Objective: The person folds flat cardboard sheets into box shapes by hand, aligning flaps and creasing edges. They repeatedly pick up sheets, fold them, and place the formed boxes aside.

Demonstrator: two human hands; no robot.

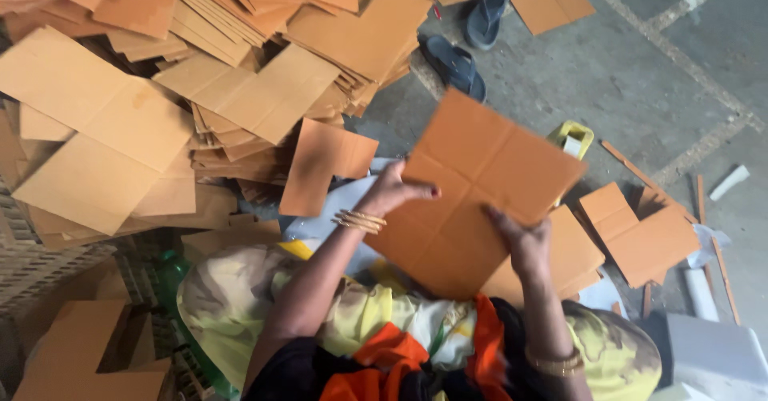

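We hold the creased cardboard sheet (472,193) above our lap, left hand (392,193) with fingers clamped on its 9 o'clock edge, right hand (524,245) gripping at 5 o'clock, apparently mid-fold, so pressing along the creases seems called for, the cardboard pile (200,89) at 10 o'clock.

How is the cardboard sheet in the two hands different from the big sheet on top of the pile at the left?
The held sheet is raised above the floor, gripped by the left hand and right hand; the pile sheet lies loose and untouched. The held sheet looks orange-brown, the pile sheet paler tan. The held sheet shows crossing creases, the pile sheet mainly one. Both are flat, creased cardboard.
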